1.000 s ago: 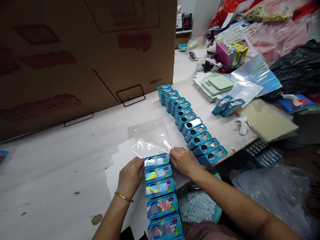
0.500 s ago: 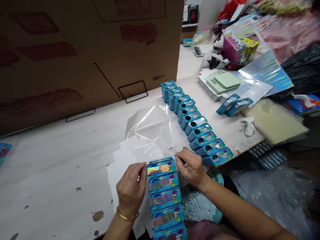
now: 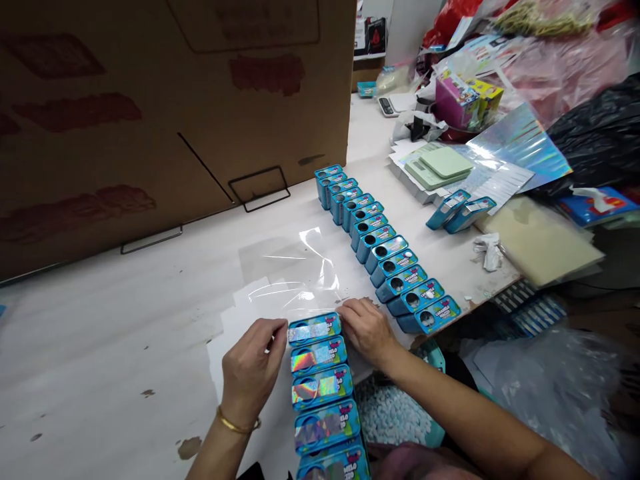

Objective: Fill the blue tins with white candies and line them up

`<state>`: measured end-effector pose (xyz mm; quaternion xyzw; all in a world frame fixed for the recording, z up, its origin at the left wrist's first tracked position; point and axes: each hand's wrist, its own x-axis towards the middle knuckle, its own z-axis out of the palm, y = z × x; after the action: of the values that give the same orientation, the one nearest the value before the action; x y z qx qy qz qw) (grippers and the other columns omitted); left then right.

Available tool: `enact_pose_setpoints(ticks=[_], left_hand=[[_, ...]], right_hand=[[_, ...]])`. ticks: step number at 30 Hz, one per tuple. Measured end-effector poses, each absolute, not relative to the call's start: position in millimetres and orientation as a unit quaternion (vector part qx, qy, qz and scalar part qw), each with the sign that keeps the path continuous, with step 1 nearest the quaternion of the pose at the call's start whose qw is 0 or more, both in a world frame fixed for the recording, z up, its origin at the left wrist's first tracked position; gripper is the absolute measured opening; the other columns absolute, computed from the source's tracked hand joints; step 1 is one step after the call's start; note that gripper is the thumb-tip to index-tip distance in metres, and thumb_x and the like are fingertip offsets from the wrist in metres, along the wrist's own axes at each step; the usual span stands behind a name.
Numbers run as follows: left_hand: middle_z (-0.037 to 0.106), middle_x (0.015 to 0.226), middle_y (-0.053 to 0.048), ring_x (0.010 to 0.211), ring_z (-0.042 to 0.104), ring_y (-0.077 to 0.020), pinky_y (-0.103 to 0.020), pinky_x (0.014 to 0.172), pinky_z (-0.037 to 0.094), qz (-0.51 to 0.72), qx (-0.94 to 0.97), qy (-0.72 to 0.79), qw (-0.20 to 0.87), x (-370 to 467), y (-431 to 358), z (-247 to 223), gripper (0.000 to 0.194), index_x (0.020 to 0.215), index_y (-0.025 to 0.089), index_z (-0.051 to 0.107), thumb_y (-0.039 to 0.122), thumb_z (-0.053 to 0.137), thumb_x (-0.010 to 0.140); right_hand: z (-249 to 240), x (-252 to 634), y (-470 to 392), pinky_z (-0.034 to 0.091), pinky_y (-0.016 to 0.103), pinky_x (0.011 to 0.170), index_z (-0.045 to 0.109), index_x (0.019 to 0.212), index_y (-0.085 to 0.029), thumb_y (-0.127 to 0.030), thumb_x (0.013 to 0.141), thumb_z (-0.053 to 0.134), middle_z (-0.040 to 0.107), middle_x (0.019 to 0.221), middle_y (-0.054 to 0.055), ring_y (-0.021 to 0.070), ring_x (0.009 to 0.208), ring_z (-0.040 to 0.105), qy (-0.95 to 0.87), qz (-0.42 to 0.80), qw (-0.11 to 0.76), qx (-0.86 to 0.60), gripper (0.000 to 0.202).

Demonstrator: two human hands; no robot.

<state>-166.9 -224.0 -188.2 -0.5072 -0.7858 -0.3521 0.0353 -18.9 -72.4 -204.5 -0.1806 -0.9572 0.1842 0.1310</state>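
A column of several blue tins [image 3: 323, 389] with shiny holographic strips across their lids runs down the near middle of the table. My left hand [image 3: 254, 363] is at the left end of the farthest tin [image 3: 314, 329], thumb and forefinger pinched together. At that tin's right end is my right hand [image 3: 367, 330], its fingers curled together. What either hand pinches, if anything, is too small to make out. Just beyond lies a clear plastic sheet [image 3: 285, 263] over white paper [image 3: 235, 320]. A second row of blue tins [image 3: 380, 235], with round dark openings, slants away on the right.
A large cardboard box [image 3: 175, 87] stands at the back left. To the right are a pale green scale [image 3: 440, 165], two blue tins [image 3: 467, 213] and yellowish sheets [image 3: 540, 240]. A teal tub of pale pieces [image 3: 393, 413] is below the table edge.
The view has shifted slightly. The plastic sheet beyond the column lies flatter, and the strips catch the light differently. Both hands remain at the farthest tin's ends.
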Motion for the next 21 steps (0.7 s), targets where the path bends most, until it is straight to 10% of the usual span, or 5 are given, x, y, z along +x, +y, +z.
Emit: enact_pose_setpoints(ticks=[9,15,21], left_hand=[[0.06,0.074,-0.001,0.069,0.055,-0.0114,-0.022,0.063,0.041,-0.302,-0.555,-0.77,0.089,-160,-228,-185,0.011,0.085,0.018,0.056,0.016,0.05,0.077],[0.06,0.074,-0.001,0.069,0.054,-0.0107,-0.022,0.065,0.042,-0.343,-0.541,-0.765,0.07,-159,-228,-189,0.012,0.086,0.017,0.055,0.014,0.051,0.076],[0.059,0.075,-0.001,0.068,0.054,-0.0101,-0.022,0.064,0.042,-0.339,-0.54,-0.768,0.057,-161,-222,-183,0.011,0.086,0.017,0.055,0.015,0.049,0.077]], right_hand=[[-185,-20,-70,0.039,0.023,0.063,0.056,0.076,-0.016,-0.014,0.081,0.041,0.057,0.068,0.002,0.0114,0.065,0.051,-0.891,0.273,0.275,-0.235,0.016],[-196,-15,-67,0.039,0.031,0.078,0.054,0.102,-0.018,-0.017,0.08,0.045,0.057,0.097,0.007,0.018,0.091,0.049,-0.951,0.203,0.184,-0.145,0.023],[-210,-28,-65,0.039,0.027,0.068,0.059,0.082,-0.018,-0.018,0.082,0.042,0.059,0.076,0.005,0.0149,0.075,0.051,-0.96,0.166,0.17,-0.146,0.016]])
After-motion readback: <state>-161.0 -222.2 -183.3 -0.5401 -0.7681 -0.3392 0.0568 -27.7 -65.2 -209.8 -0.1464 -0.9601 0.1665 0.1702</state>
